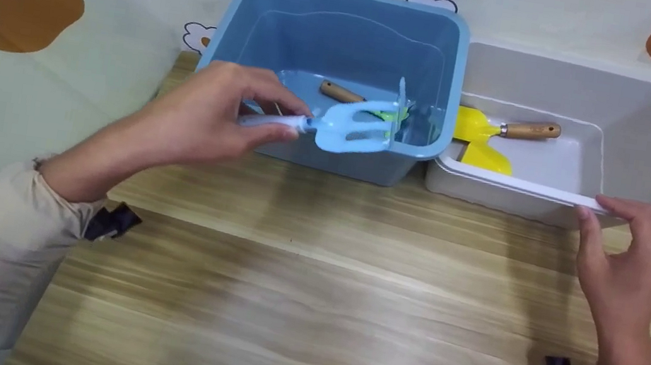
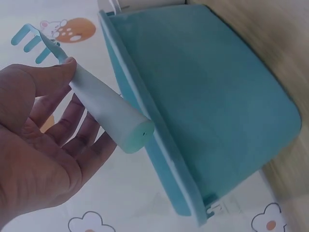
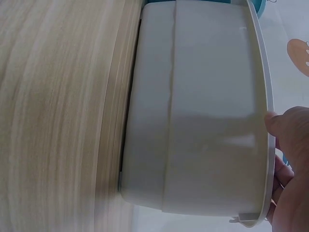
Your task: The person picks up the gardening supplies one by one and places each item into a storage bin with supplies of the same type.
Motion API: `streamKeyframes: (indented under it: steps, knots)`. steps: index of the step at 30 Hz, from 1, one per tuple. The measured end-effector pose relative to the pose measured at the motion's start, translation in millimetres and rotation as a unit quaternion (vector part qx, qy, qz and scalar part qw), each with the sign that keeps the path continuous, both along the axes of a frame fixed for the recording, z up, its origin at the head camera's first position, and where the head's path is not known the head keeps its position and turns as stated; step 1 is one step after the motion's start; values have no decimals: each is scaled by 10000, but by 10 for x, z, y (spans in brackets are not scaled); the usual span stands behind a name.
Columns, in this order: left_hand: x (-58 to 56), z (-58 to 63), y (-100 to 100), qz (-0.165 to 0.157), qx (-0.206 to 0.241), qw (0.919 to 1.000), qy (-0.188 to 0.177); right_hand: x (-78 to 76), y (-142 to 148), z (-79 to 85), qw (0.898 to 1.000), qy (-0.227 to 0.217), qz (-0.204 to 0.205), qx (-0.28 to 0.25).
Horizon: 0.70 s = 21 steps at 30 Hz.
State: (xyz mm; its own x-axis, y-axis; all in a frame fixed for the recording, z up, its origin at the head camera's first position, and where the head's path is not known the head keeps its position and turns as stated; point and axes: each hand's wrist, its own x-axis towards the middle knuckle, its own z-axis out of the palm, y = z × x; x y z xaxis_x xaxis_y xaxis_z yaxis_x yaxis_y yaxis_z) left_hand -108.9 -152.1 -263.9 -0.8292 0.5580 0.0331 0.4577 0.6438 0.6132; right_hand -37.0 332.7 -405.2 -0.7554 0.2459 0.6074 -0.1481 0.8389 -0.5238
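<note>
A light blue hand rake [image 1: 352, 129] with bent tines is held by its pale handle in my left hand [image 1: 208, 112], thumb against fingers. It hangs over the front rim of the blue bin [image 1: 322, 160]. In the left wrist view the handle [image 2: 104, 106] points toward the camera, its end beside the bin's wall. My right hand [image 1: 640, 252] pinches the front rim of the white bin [image 1: 508, 198], thumb outside and fingers over the edge. The right wrist view shows that thumb [image 3: 274, 124] at the rim.
Inside the blue bin lies a wooden-handled tool [image 1: 341, 92] with a greenish head, partly hidden by the rake. A yellow garden tool [image 1: 476, 127] with a wooden handle and another yellow piece [image 1: 485, 158] lie in the white bin. Both bins stand side by side on a wood-grain table [image 1: 297, 293].
</note>
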Motion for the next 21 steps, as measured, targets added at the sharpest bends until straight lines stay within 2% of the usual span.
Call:
streamKeyframes:
  steps: [8, 15, 21]
  knots:
    - [-172, 111, -126, 185, -319, 9990, 245, 15, -37, -9, 10000, 88, 6, -25]
    - [-277, 138, -283, 324, -736, 9920, 975, 33, -83, -39, 10000, -88, 32, -13]
    - [-461, 240, -402, 440, -889, 9883, 1159, 20, -104, -28, 9999, -163, 57, 6]
